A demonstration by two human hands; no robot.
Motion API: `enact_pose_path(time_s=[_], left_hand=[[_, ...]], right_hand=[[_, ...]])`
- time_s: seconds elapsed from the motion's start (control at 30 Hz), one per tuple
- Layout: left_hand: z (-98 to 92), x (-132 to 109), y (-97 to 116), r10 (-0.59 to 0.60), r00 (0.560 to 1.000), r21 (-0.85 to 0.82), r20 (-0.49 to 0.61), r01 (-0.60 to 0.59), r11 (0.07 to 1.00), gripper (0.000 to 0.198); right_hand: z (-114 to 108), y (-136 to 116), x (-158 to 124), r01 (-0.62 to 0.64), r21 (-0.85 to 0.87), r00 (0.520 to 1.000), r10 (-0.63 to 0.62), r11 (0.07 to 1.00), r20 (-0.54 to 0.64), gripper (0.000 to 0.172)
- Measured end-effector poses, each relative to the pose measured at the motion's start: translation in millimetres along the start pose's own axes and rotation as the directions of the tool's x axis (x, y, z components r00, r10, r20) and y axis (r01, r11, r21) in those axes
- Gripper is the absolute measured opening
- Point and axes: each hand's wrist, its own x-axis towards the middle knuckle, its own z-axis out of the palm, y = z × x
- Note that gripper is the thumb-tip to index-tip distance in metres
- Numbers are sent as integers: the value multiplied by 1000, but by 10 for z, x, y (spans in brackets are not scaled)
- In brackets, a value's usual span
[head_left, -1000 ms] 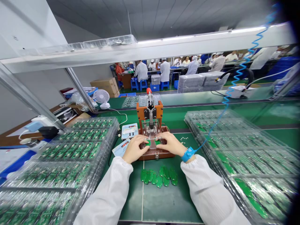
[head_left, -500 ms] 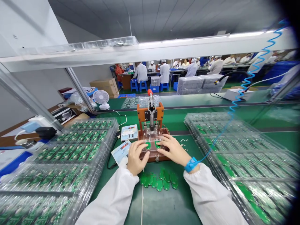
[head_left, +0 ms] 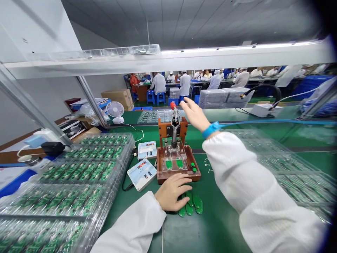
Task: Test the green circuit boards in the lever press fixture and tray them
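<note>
Half a second earlier, the fingers of both hands were held at the two small green circuit boards (head_left: pixel 174 164) lying side by side on the clear plate of the orange-and-brown press fixture (head_left: pixel 163 130); now both hands have been lifted away from them. The bare right hand (head_left: pixel 194 113), banded by a bright blue wrist strap (head_left: pixel 211 130), has been raised beside the round red knob (head_left: pixel 173 105) atop the lever; its fingers are stretched out, uncurled, and a slight gap is seen between fingertips and knob. The bare left hand (head_left: pixel 173 192) has been drawn back over the loose pile of oval green boards (head_left: pixel 197 203) in front of the fixture, its fingers and thumb spread apart; no board is seen pinched, though whether any is touched underneath cannot be told. The pile's left part is now hidden by that hand. Two round green buttons (head_left: pixel 193 167), previously covered, have been exposed at the base's right side. The blue cord (head_left: pixel 252 123), previously coiled, is now seen drawn nearly straight. The fixture's boards are seen as flat, bright green pieces, partly covered by transparent plastic; the loose ones are overlapped, glossy and round-ended.
</note>
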Motion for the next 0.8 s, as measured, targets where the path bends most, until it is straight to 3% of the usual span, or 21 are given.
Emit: enact_pose_path(time_s=[0.07, 0.13, 0.2, 0.27, 0.33, 0.4, 0.53, 0.8], left_hand=[[-3, -4, 5, 3, 1000, -6, -8, -3, 1000, 30], [-7, -1, 18, 0, 1000, -15, -16, 0, 1000, 28], [-8, 4, 28, -16, 1000, -25, -13, 16, 1000, 27], [-4, 9, 29, -28, 1000, -33, -5, 28, 999, 27], [6, 13, 22, -29, 1000, -35, -2, 29, 999, 28], [17, 17, 13, -26, 1000, -31, -2, 26, 999, 28], [29, 24, 8, -55, 998, -30, 13, 55, 998, 26], [34, 33, 24, -79, 997, -63, -7, 78, 995, 23]], right_hand=[[82, -135, 236, -115, 56, 982, 105, 992, 156, 51], [118, -269, 320, -127, 129, 968, 95, 983, 232, 54], [99, -409, 215, 7, 207, 980, -48, 978, 193, 43], [46, -540, -66, 238, 214, 963, -259, 947, 75, 37], [-4, -633, -448, 401, 103, 916, -401, 910, -23, 35], [-24, -666, -822, 488, -93, 868, -494, 868, -57, 36], [37, -569, -1274, 555, -268, 811, -584, 787, -38, 39], [206, -56, -1513, 572, -71, 816, -575, 817, -57, 49]])
